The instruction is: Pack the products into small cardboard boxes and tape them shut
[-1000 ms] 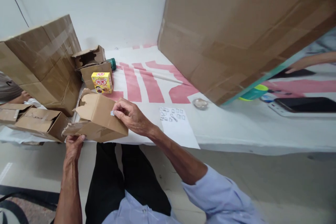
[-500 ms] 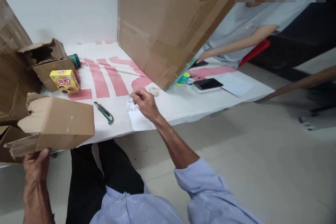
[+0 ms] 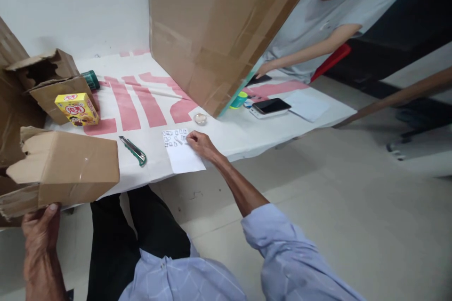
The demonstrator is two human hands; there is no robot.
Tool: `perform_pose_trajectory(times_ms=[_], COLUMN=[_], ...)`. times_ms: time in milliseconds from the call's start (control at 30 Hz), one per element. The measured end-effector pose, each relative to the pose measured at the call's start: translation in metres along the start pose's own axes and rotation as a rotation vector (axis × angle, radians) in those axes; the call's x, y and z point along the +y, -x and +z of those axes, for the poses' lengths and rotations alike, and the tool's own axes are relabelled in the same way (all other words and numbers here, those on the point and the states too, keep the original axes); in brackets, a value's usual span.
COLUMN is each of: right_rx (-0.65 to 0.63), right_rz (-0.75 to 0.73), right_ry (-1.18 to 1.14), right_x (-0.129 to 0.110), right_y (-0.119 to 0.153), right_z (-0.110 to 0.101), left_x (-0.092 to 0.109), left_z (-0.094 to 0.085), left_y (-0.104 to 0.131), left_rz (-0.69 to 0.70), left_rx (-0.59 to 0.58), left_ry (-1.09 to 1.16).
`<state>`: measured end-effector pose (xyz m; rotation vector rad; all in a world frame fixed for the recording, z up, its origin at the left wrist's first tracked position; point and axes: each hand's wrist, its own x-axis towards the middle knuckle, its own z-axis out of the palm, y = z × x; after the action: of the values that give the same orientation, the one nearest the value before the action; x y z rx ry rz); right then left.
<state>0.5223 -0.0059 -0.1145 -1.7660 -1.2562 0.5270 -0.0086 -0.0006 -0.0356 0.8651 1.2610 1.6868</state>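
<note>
My left hand (image 3: 41, 228) grips the lower edge of a brown cardboard box (image 3: 81, 160) with torn flaps, thumb on top, at the table's front left. My right hand (image 3: 201, 145) is at the right edge of a white sheet of paper (image 3: 187, 159) that has small drawings on its upper part. Its thumb and fingertips are pressed together; what they hold, if anything, is too small to make out. A small round clear item (image 3: 200, 118) lies just beyond this hand. Between the box and the paper rests a green utility knife (image 3: 133, 151).
A yellow snack box (image 3: 77, 110), an opened carton (image 3: 56, 80) and a green cylinder (image 3: 91, 80) stand at the left. A large cardboard panel (image 3: 219, 33) leans across the back. Beyond it are a tape roll (image 3: 238, 100), a phone (image 3: 271, 106) and a co-worker's arm (image 3: 314, 51).
My right hand has moved from over the drawings to the paper's right edge, uncovering more of them. My left hand keeps its hold on the box. The view has shifted slightly.
</note>
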Motion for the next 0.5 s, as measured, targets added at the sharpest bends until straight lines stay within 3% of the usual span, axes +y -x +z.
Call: perform_pose_trajectory(times_ms=[267,500], right_rx=[0.028,-0.060], right_rz=[-0.001,0.020], right_ry=[-0.049,0.084], right_x=[0.001,-0.001], right_y=[-0.007,-0.003], right_z=[-0.016,-0.005], left_x=[-0.007,-0.004], left_z=[-0.003,-0.002], left_y=[-0.003,-0.002], left_rz=[0.005,0.019], left_rx=[0.032,-0.010], left_ry=[-0.003,-0.037])
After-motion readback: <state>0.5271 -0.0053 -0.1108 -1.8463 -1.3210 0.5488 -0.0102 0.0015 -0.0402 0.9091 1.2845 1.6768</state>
